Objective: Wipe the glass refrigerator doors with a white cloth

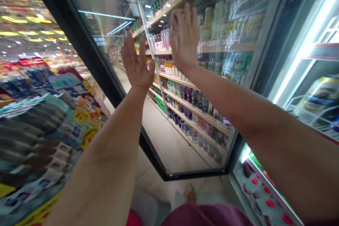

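Left grip (136,65) | right grip (184,39) | flat (contact unclear) on glass door (169,148)

The door (185,120) is made of glossy, reflective glass, edged by a matt black frame (87,53). Smooth pale tiles are seen on the floor (169,144), and shiny plastic on the bottles (197,136).

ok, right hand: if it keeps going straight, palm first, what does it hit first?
Most likely the glass door of the cooler. The right hand is raised, open, palm facing the pane, apparently on or just short of it; depth is unclear. The shelved bottles lie behind the glass.
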Demonstrator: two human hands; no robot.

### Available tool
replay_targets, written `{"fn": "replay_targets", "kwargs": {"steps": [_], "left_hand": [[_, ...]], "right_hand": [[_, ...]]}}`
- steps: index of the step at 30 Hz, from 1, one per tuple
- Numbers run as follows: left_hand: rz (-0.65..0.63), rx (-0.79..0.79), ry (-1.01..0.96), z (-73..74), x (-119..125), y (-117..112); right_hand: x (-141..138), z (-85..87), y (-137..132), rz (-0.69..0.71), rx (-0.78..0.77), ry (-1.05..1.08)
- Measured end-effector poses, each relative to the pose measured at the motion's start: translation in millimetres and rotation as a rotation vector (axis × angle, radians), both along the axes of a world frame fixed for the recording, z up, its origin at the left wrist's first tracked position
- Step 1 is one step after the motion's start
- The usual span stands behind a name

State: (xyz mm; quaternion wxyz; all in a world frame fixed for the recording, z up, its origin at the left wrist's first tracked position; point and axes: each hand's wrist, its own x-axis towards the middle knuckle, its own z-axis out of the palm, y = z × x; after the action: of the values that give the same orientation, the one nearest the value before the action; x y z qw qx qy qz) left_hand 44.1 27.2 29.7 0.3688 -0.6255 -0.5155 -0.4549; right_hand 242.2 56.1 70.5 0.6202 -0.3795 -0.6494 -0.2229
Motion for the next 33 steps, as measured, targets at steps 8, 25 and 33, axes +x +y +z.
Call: {"fn": "replay_targets", "kwargs": {"steps": [8,25,33], "left_hand": [[0.073,0.137,-0.005,5.3,10.4,-15.9],[0.038,0.127,0.161,-7.9,9.1,-24.6],[0.029,0.051,0.226,-19.9,-3.2,-41.7]], "right_hand": [[-55.2,-5.4,-61.6,0.235,-0.092,-0.331],[101.1,-18.6,43.9,0.054,0.089,-0.375],[96.4,-20.8,42.6,0.042,0.04,-0.409]]}}
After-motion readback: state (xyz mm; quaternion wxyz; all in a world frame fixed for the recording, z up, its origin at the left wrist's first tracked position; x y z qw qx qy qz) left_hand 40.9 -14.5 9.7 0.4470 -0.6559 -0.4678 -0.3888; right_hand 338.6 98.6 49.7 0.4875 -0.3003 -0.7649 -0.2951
